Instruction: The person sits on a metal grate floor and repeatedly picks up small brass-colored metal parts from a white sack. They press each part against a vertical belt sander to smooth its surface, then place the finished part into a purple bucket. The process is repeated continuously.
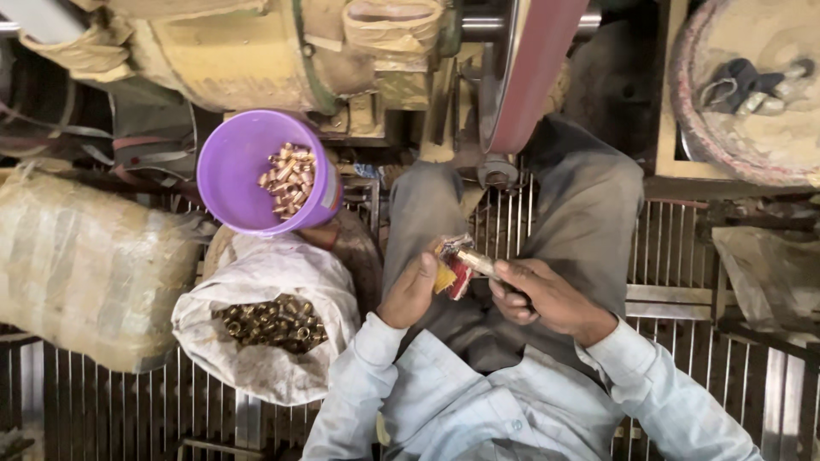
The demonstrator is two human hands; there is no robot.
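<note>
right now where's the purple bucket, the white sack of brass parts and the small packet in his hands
purple bucket [231, 179], head view, bare inner wall
white sack [256, 367], head view, outer cloth below the brass parts
small packet [454, 266], head view, red and yellow wrapper between both hands

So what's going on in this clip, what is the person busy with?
A seated person holds a small red and yellow crumpled packet between both hands: the left hand cups it from below while the right hand grips a short metal piece against it. Beside them on their left, a purple plastic bucket and an open white cloth sack both hold small brass fittings.
</note>
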